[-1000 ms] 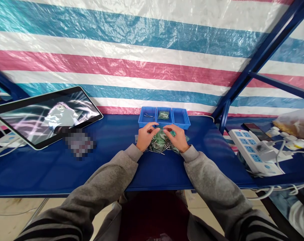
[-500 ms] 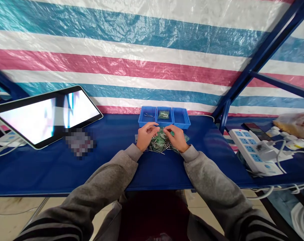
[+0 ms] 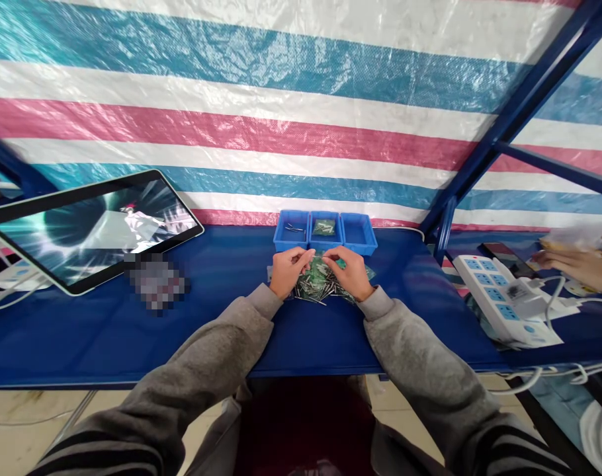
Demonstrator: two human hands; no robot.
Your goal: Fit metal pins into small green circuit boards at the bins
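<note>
My left hand is closed in a pinch, thumb against fingertips, over the left side of a heap of small metal rods or screws. Facing it across the heap, my right hand also pinches. Whatever is between the fingertips of either hand is too small to make out. Green plastic bags lie among the metal pieces. Just beyond my hands stand three joined blue bins. A few thin metal pieces lie in the left bin, and a green bag of parts is in the middle one.
A tilted screen stands at the left, with a blurred-out item near it. To the right are a white power strip with plugs, a dark phone and another person's hand. Blue frame bars rise behind.
My left fingers have curled down closer to the thumb; my right hand has hardly moved. Another person's hands have come in at the far right, by the plastic bag. The screen's picture differs.
</note>
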